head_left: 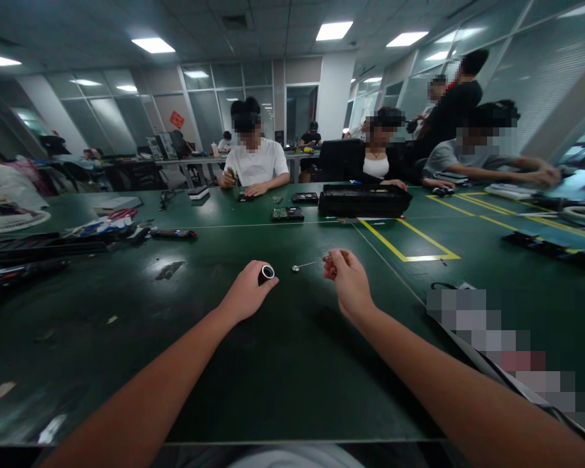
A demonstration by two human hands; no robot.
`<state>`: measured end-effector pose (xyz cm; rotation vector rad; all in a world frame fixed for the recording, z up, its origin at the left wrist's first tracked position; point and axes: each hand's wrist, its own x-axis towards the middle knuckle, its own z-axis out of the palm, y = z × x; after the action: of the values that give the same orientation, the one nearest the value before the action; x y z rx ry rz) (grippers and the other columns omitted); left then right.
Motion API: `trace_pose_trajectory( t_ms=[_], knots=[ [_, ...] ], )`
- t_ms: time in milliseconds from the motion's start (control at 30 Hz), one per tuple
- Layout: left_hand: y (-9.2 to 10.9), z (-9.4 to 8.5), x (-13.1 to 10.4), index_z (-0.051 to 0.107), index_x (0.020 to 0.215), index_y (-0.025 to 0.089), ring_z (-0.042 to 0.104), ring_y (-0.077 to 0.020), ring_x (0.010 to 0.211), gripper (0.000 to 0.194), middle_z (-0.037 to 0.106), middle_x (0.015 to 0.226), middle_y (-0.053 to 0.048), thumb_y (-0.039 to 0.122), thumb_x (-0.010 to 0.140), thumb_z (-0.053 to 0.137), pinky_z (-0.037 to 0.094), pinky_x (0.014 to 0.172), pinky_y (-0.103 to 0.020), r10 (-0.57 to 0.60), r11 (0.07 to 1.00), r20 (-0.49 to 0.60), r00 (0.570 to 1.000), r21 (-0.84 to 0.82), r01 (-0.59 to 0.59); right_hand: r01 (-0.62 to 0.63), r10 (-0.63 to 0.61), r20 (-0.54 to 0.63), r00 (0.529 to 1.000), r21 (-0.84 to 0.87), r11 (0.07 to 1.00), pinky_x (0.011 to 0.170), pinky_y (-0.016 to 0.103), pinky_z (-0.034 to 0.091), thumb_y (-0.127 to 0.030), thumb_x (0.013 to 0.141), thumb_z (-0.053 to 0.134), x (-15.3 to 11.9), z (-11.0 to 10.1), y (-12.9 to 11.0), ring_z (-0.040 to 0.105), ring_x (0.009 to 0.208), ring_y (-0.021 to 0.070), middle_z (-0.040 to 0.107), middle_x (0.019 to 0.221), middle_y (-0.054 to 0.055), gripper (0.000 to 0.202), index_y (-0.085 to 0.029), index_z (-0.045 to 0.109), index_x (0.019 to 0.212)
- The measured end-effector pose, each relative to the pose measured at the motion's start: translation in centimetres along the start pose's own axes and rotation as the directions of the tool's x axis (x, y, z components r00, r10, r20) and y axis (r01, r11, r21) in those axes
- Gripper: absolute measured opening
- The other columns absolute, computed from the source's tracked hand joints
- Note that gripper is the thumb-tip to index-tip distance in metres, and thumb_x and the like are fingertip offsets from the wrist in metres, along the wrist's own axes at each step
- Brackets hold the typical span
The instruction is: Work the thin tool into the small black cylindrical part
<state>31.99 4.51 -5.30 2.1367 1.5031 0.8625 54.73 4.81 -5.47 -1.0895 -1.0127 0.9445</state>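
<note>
a long green table (127, 312) with yellow tape lines (409, 250) fills the room. glass partition walls (127, 117) run behind, with a white pillar (334, 91) between them. square ceiling lights (153, 45) glow overhead. people sit along the far edge.

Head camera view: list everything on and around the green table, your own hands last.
table: one, dark green, fills the view.
tape outline: one, yellow, on the table right of centre.
tray: one, black, far side of the table.
circuit board: one, green and black, left of the tray.
people: several, seated along the far edge, more behind.
cylinder: one, black with a silver rim, in the left hand.
thin tool: one, metal with a round tip, in the right hand.
left hand: closed around the cylinder.
right hand: pinching the thin tool.
</note>
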Motion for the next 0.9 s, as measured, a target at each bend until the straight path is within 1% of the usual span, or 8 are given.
trace_pose_trajectory(
  t_ms=[67, 167, 300, 433, 567, 633, 733, 900],
  knots=[
    [0.2, -0.1, 0.3, 0.056, 0.119, 0.019, 0.057, -0.0221, 0.106, 0.031, 0.060, 0.116, -0.008, 0.035, 0.093, 0.055, 0.046, 0.093, -0.037, -0.022, 0.999, -0.036, 0.999, -0.036, 0.021, 0.055, -0.055, -0.032, 0.998, -0.006, 0.998, 0.067, 0.032, 0.049, -0.047, 0.087, 0.056, 0.2, -0.2, -0.1, 0.055, 0.071, 0.0161, 0.058, 0.083, 0.003, 0.025, -0.023, 0.056, 0.091],
    [0.5, -0.2, 1.1, 0.048, 0.132, 0.020, 0.057, -0.0218, 0.111, 0.038, 0.059, 0.123, -0.008, 0.031, 0.095, 0.049, 0.045, 0.097, -0.038, -0.063, 0.996, -0.017, 0.998, -0.059, 0.062, 0.122, -0.120, -0.083, 0.989, 0.014, 0.992, 0.068, 0.032, 0.048, -0.048, 0.087, 0.057, 0.3, -0.4, -0.3, 0.055, 0.072, 0.0156, 0.059, 0.085, 0.002, 0.026, -0.023, 0.057, 0.093],
    [0.9, 0.2, 3.2, 0.059, 0.118, 0.020, 0.061, -0.0218, 0.101, 0.032, 0.065, 0.112, -0.008, 0.037, 0.090, 0.057, 0.048, 0.087, -0.033, -0.068, 0.997, 0.020, 0.997, 0.038, 0.067, 0.161, -0.154, -0.134, 0.979, 0.047, 0.986, 0.067, 0.032, 0.048, -0.048, 0.087, 0.058, 0.4, -0.4, -0.4, 0.056, 0.072, 0.0153, 0.061, 0.085, 0.001, 0.026, -0.024, 0.059, 0.094],
    [1.0, 1.9, 6.0, 0.068, 0.102, 0.022, 0.063, -0.0218, 0.092, 0.026, 0.069, 0.102, -0.006, 0.042, 0.088, 0.061, 0.048, 0.079, -0.032, -0.022, 0.978, 0.149, 0.989, 0.209, -0.010, 0.176, -0.168, -0.130, 0.977, 0.054, 0.983, 0.068, 0.032, 0.048, -0.047, 0.087, 0.058, 0.5, -0.4, -0.3, 0.057, 0.073, 0.0153, 0.061, 0.084, 0.000, 0.024, -0.024, 0.061, 0.094],
    [0.3, 3.9, 8.6, 0.063, 0.125, 0.025, 0.060, -0.0266, 0.106, 0.040, 0.065, 0.119, -0.009, 0.044, 0.090, 0.057, 0.047, 0.084, -0.035, -0.012, 0.946, 0.208, 0.978, 0.320, -0.056, 0.173, -0.167, -0.114, 0.979, 0.046, 0.984, 0.068, 0.032, 0.048, -0.047, 0.087, 0.058, 0.5, -0.5, -0.2, 0.057, 0.074, 0.0156, 0.062, 0.086, 0.001, 0.025, -0.024, 0.061, 0.094],
    [-0.1, 4.7, 9.5, 0.062, 0.128, 0.025, 0.060, -0.0283, 0.106, 0.044, 0.064, 0.121, -0.010, 0.043, 0.088, 0.061, 0.046, 0.085, -0.037, -0.014, 0.944, 0.233, 0.972, 0.324, -0.064, 0.158, -0.154, -0.103, 0.983, 0.038, 0.987, 0.069, 0.032, 0.048, -0.047, 0.087, 0.058, 0.4, -0.5, -0.3, 0.057, 0.073, 0.0156, 0.062, 0.086, 0.001, 0.025, -0.024, 0.061, 0.094],
    [-0.5, 5.1, 10.2, 0.070, 0.112, 0.023, 0.061, -0.0262, 0.099, 0.032, 0.066, 0.114, -0.010, 0.038, 0.084, 0.065, 0.046, 0.084, -0.035, -0.009, 0.950, 0.287, 0.958, 0.300, -0.081, 0.142, -0.139, -0.081, 0.987, 0.031, 0.989, 0.069, 0.032, 0.047, -0.047, 0.088, 0.057, 0.2, -0.4, -0.5, 0.057, 0.073, 0.0155, 0.061, 0.084, 0.001, 0.024, -0.023, 0.060, 0.094],
    [-0.4, 4.2, 10.0, 0.072, 0.103, 0.019, 0.062, -0.0232, 0.096, 0.025, 0.069, 0.107, -0.009, 0.035, 0.085, 0.065, 0.046, 0.082, -0.032, 0.006, 0.985, 0.266, 0.964, 0.164, -0.051, 0.134, -0.132, -0.064, 0.989, 0.023, 0.991, 0.070, 0.033, 0.047, -0.046, 0.088, 0.058, 0.2, -0.3, -0.4, 0.056, 0.073, 0.0156, 0.061, 0.084, 0.001, 0.024, -0.023, 0.060, 0.093]
  ],
)
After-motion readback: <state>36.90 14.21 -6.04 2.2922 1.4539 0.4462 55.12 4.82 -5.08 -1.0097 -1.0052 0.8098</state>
